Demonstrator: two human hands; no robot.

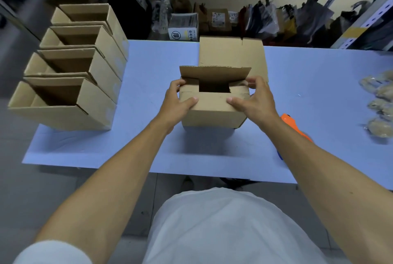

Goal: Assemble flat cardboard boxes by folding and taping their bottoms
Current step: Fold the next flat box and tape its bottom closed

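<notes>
A small brown cardboard box (213,114) stands on the blue table (148,72) in front of me, its flaps facing up. The two side flaps are folded inward, the near flap is pressed down, and the far flap (214,73) still stands up, leaving a dark gap in the middle. My left hand (177,102) grips the box's left top edge, thumb on the near flap and fingers over the side flap. My right hand (253,99) grips the right top edge the same way. An orange tape dispenser (294,127) lies on the table right of the box, partly hidden by my right forearm.
Several assembled open boxes (70,85) stand in a row along the table's left side. A flat cardboard blank (231,53) lies behind the box. Clear-wrapped packets (380,102) sit at the right edge. Cluttered shelving (212,19) runs behind the table.
</notes>
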